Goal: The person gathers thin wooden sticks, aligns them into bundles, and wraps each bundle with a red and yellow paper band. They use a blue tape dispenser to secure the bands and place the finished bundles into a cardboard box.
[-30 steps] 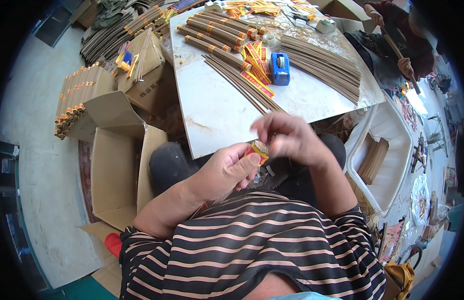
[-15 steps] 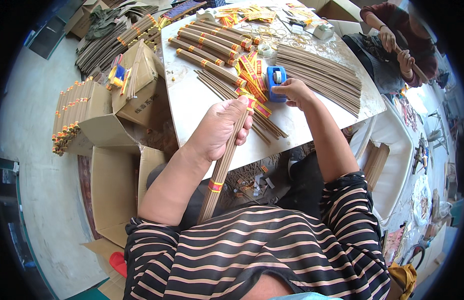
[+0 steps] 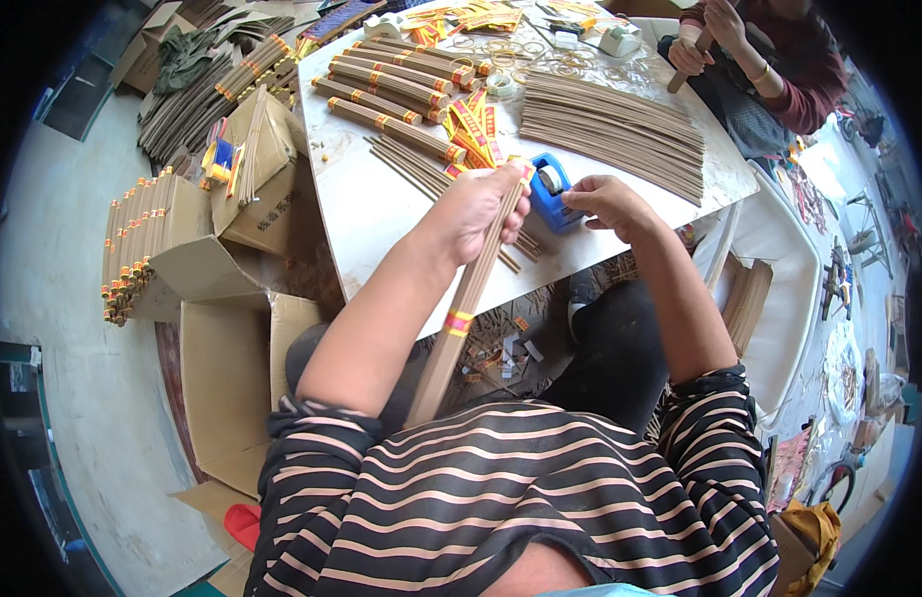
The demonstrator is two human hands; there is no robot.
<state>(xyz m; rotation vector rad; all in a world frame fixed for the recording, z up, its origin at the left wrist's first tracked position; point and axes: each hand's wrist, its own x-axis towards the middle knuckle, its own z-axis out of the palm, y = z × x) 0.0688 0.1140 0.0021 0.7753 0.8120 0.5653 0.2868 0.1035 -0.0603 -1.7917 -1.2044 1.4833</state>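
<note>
My left hand (image 3: 484,212) is closed round a long bundle of brown incense sticks (image 3: 443,373). The bundle slants from the table edge down toward my lap, with a red and yellow paper band near its lower part and another at the top by my thumb. Just right of it, a blue tape dispenser (image 3: 554,206) sits tilted on the white table (image 3: 357,214). At its near right side my right hand (image 3: 612,206) has thumb and forefinger pinched together; whatever lies between them is too small to make out. Loose incense sticks (image 3: 406,164) lie partly hidden behind my left hand.
Banded incense bundles (image 3: 381,95) lie at the table's far left, beside red and yellow paper labels (image 3: 473,129). A wide spread of loose sticks (image 3: 620,129) covers the right. An open cardboard box (image 3: 222,378) stands at my left. A co-worker (image 3: 769,70) sits far right.
The tape dispenser has shifted toward me and turned at a slant. My left hand and the bundle have moved right, closer to it. My right hand has drawn slightly right and down.
</note>
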